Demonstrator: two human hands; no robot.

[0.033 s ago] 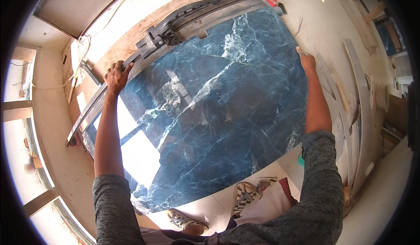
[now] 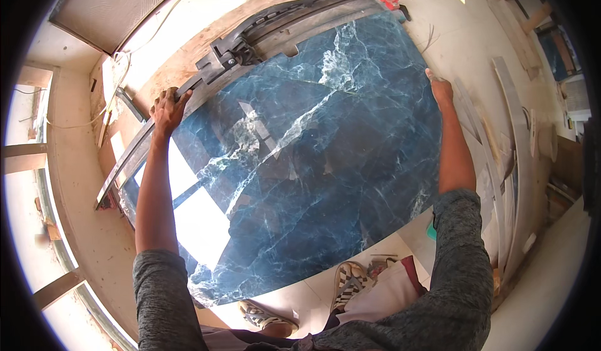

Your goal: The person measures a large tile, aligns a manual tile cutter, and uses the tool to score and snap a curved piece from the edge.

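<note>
A large glossy tile [image 2: 350, 163], dark blue with white marble-like veins, fills the middle of the view. A small notch is cut into its far edge. Along that edge runs a manual tile cutter [image 2: 228, 56], with a long metal rail, a black carriage and a teal-ended handle. My left hand [image 2: 168, 110] is closed over the rail at the tile's far left, fingers curled across it. At the right edge of the tile, my right hand [image 2: 441, 90] grips the border; its fingers are partly hidden beneath.
A red clamp-like part [image 2: 391, 0] sits at the rail's far right end. Long pale strips [image 2: 501, 119] lie on the right. A brown textured panel [image 2: 116, 13] stands far left, with a thin cable [image 2: 166, 16] beside it. My shoes [image 2: 347, 283] are near the tile's front edge.
</note>
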